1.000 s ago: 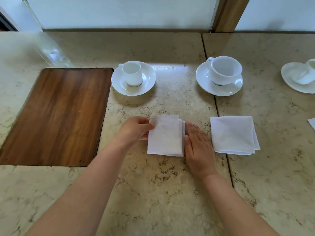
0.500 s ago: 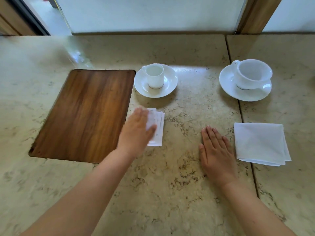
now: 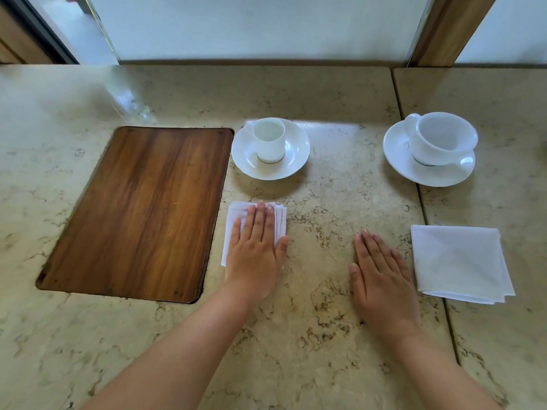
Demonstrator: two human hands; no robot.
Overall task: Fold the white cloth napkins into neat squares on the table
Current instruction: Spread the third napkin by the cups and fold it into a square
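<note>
The stone table [image 3: 325,335] holds a big folded napkin [image 3: 458,261] just right of the flat, empty right hand [image 3: 381,279]. The left hand [image 3: 254,255] lies flat, pressing a small folded napkin [image 3: 233,217] under it.

The beige marble table [image 3: 340,291] carries a brown wooden board [image 3: 142,208]; right of the board sit two white saucers with cups [image 3: 270,149] [image 3: 429,155] and two folded white cloth napkins [image 3: 233,220] [image 3: 458,261].
</note>
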